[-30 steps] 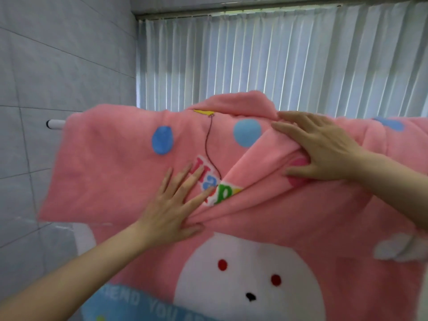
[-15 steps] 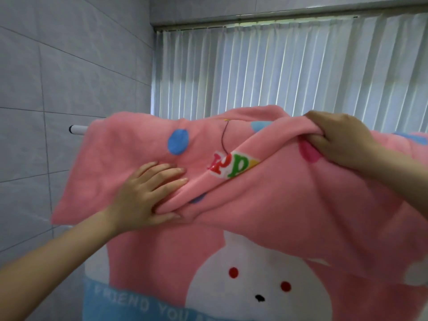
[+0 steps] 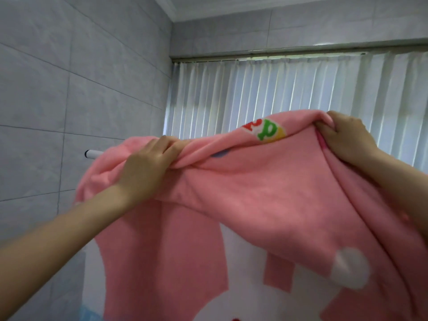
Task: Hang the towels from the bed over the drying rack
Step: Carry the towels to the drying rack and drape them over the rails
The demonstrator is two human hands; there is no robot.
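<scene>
A big pink towel (image 3: 266, 195) with a white rabbit print and coloured letters drapes over the drying rack bar. Only the bar's white end (image 3: 92, 154) sticks out at the left; the rest is hidden under the cloth. My left hand (image 3: 148, 165) grips a bunched fold of the towel near its upper left edge. My right hand (image 3: 345, 137) pinches the upper fold at the right and holds it raised above the bar. The fold sags between my two hands, and the towel's lower part hangs down out of the frame.
A grey tiled wall (image 3: 69, 89) runs along the left, close to the bar's end. White vertical blinds (image 3: 278, 89) cover the window right behind the rack.
Both hands went from resting flat on the towel to gripping it. They have lifted the upper fold up above the bar, and the view has tilted upward.
</scene>
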